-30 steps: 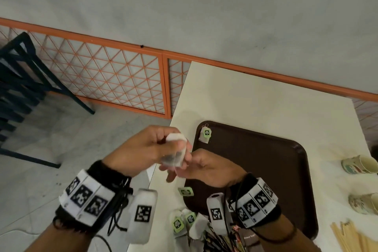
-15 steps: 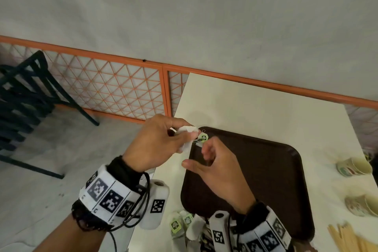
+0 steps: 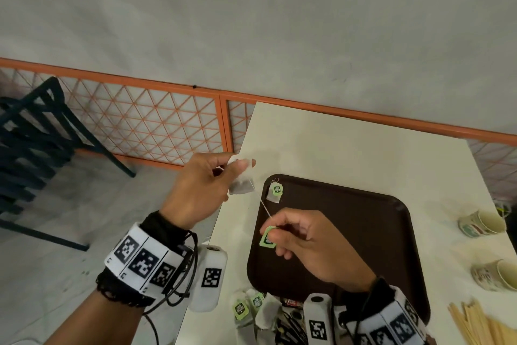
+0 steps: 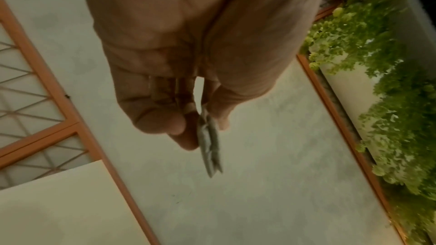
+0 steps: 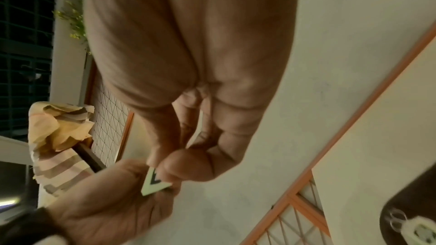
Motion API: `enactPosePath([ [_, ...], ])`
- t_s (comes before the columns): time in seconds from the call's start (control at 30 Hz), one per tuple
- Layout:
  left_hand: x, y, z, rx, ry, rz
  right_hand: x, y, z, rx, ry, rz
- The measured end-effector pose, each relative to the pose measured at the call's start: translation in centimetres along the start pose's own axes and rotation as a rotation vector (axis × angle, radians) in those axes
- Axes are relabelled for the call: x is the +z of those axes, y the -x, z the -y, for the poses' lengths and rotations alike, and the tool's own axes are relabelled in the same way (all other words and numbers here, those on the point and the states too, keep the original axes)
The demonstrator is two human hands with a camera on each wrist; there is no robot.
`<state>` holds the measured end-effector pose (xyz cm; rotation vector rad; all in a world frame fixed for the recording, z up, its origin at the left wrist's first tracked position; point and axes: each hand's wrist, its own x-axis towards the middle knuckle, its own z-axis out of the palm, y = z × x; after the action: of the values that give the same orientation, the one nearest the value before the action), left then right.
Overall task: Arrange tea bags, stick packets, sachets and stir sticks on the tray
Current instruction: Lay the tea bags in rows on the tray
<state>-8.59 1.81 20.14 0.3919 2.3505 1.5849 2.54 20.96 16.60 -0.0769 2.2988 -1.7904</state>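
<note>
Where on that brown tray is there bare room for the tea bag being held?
Most of the tray is bare: everything right of and nearer than the tea bag lying in its far left corner. Crowded: the table edge near the pile of tea bags.

No wording here can be made out.

The small green paper tag [image 3: 268,237] pinched in the right hand [image 3: 310,246] carries a dark printed mark, too blurred to read. The green tags on the white tea bags [image 3: 246,307] near the table edge are likewise illegible. The white wrist bands [image 3: 140,258] bear black square coded patterns, not letters.
</note>
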Motion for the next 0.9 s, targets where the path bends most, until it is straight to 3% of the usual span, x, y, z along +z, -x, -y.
enactPosePath([
  [0.17, 1.9, 0.7, 2.0, -0.052, -0.014, 0.311, -1.4, -1.2, 1.6, -0.075, -0.038, -0.093],
  [0.33, 4.2, 1.8, 2.5, -0.229, 0.395, 0.416, -1.7, -2.4, 0.7, 0.078, -0.137, -0.233],
  [0.53, 6.5, 2.0, 6.2, -0.300, 0.525, 0.300, -0.3, -2.2, -2.8, 0.298, -0.103, -0.284],
  [0.63, 7.6, 1.3, 8.0, -0.387, 0.568, 0.228, 0.3, -2.0, -4.8, 0.458, -0.368, -0.172],
  [0.77, 8.5, 0.0, 9.9, -0.366, 0.421, 0.225, -0.1, -3.1, -7.1, 0.586, -0.588, -0.165],
  [0.9, 8.5, -1.7, 11.5, -0.379, 0.150, 0.166, -2.9, -7.2, -10.4, 0.625, -0.355, -0.306],
])
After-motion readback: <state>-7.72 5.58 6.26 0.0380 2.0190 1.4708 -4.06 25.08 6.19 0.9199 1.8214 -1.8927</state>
